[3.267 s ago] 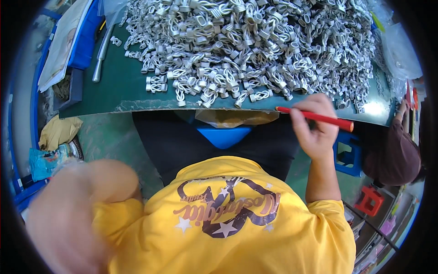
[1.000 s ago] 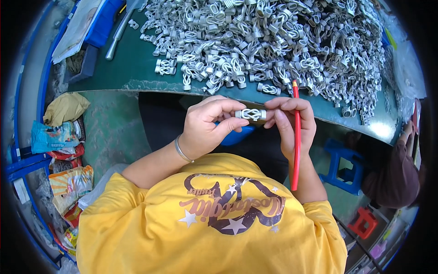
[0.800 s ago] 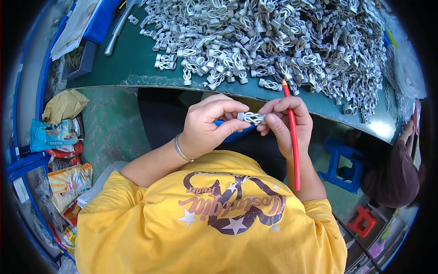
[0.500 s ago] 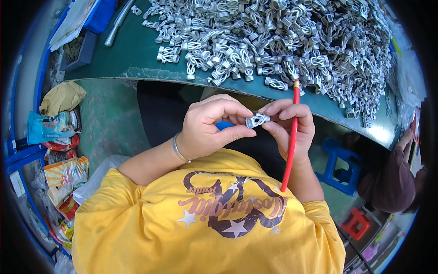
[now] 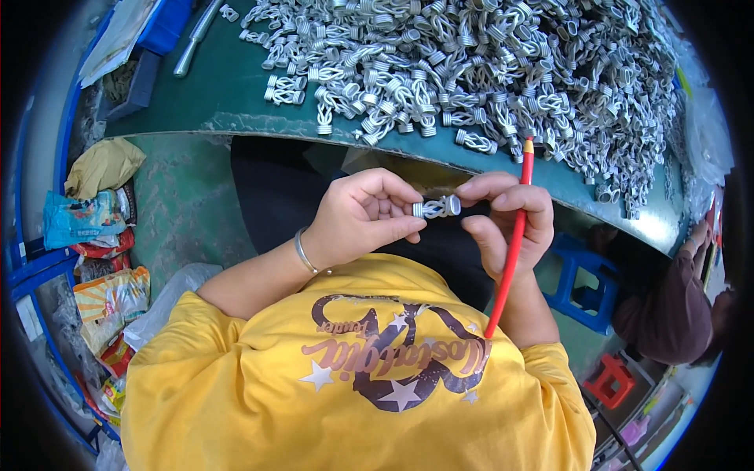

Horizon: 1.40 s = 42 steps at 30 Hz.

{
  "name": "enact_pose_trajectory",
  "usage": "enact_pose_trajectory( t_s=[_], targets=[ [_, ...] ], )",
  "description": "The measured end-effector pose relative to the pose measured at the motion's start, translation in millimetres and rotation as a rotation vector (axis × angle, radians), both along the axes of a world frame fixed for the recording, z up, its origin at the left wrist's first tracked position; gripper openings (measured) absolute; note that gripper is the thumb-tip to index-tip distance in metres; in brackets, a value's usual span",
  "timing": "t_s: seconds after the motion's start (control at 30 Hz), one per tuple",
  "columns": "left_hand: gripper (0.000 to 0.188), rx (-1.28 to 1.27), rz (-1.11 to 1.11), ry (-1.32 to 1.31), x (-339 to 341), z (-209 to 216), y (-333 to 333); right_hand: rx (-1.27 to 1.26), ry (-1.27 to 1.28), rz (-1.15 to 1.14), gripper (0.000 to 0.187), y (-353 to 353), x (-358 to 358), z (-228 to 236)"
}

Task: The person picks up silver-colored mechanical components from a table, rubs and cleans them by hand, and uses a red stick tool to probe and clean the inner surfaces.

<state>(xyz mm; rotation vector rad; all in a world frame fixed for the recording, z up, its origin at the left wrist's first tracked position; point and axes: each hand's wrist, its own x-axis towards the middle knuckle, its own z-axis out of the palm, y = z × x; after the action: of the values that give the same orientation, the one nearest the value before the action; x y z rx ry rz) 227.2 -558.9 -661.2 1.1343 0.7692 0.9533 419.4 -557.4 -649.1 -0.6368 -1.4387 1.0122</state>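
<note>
My left hand (image 5: 363,210) pinches a small silver metal fitting (image 5: 437,207) by its ribbed end between thumb and fingers. The fitting has twisted open strands in the middle and a ring-like opening at its right end. Beside that end, the thumb and index finger of my right hand (image 5: 514,216) are spread apart, with a small gap to the fitting. A long red pencil-like rod (image 5: 514,251) with a yellowish tip is held in my right hand; it runs from the table edge down to the yellow shirt. How the other fingers grip it is partly hidden.
A large heap of similar silver fittings (image 5: 471,71) covers much of the green table (image 5: 188,102). A metal tool (image 5: 192,51) lies at the far left near a blue bin (image 5: 166,27). Bags (image 5: 82,220) stand at left; a blue stool (image 5: 585,286) and another person (image 5: 667,306) are at right.
The fitting has turned, so its ring-like opening now faces right instead of left. My right fingers have come off it and moved right, along with the red rod.
</note>
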Motion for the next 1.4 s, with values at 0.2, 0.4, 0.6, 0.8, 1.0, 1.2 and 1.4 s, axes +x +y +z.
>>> enact_pose_trajectory(
  t_s=[0.2, 0.4, 0.6, 0.8, 1.0, 1.2, 1.4],
  targets=[
    [0.023, -0.548, 0.069, 0.165, -4, -38, 14, -0.047, -0.028, -0.16, 0.017, -5, 13, -1],
    [0.032, -0.3, 0.089, 0.303, -7, -54, 9, -0.064, -0.079, -0.185, 0.016, -8, 14, -3],
    [0.026, 0.891, 0.51, 0.718, -20, -1, 25, -0.101, -0.083, -0.212, 0.016, -7, 12, -5],
    [0.025, 0.834, 0.512, 0.785, -25, -6, 30, -0.092, -0.105, -0.196, 0.017, -4, 5, -7],
    [0.024, 0.866, 0.515, 0.733, -27, -8, 35, -0.051, -0.156, -0.136, 0.017, 8, -15, -7],
    [0.029, 0.724, 0.565, 0.67, -20, -2, 30, 0.122, -0.324, -0.096, 0.019, 23, -35, -10],
    [0.03, 0.765, 0.533, 0.769, -25, -1, 30, 0.119, -0.356, -0.086, 0.019, 25, -39, -12]
  ],
)
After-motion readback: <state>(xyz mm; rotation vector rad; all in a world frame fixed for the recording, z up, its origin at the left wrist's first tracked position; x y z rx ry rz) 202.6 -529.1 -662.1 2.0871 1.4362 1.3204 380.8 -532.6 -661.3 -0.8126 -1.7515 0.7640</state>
